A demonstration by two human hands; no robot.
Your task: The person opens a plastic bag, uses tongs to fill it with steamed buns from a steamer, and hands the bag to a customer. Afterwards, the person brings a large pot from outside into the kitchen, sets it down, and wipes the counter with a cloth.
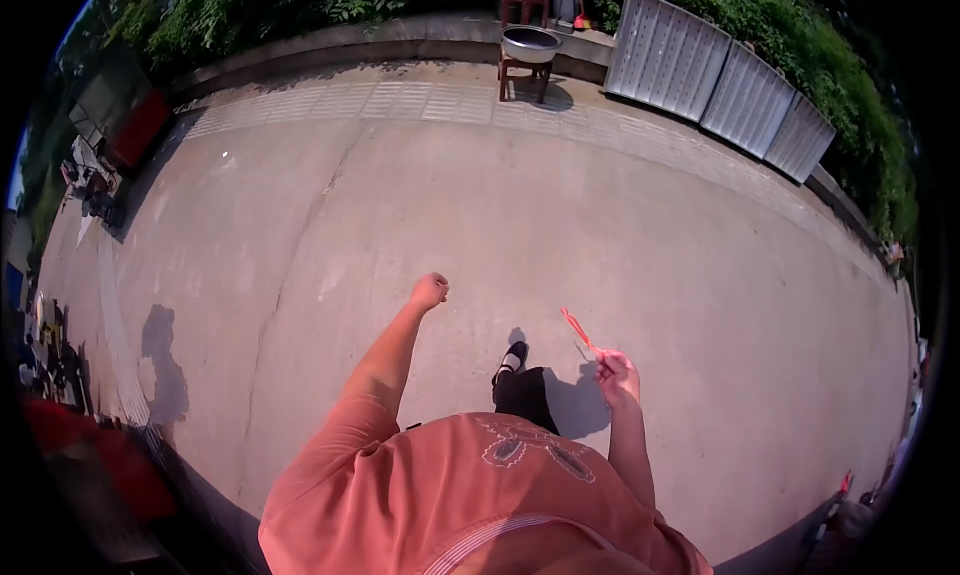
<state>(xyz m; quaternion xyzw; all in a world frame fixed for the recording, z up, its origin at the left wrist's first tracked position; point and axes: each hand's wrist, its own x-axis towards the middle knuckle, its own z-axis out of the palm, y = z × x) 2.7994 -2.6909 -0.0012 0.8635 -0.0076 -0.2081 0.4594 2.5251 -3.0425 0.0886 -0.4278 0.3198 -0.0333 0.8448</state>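
My left hand (430, 292) is stretched forward over the concrete, its fingers curled into a loose fist. Nothing shows sticking out of it. Between the fingertips of my right hand (618, 377) is one end of a thin, red, strip-like thing (575, 327), and its other end points forward and to the left. What exactly it is I cannot make out. Both hands are in the air, apart from each other. Below them one black shoe (515, 356) of mine steps on the ground.
Ahead, a metal basin (531, 45) rests on a wooden chair (524, 76) by a low wall. Ribbed metal panels (668, 55) lean along the wall at the right. A red-sided cart or vehicle (138, 130) stands far left. Concrete paving (420, 205) spreads all around.
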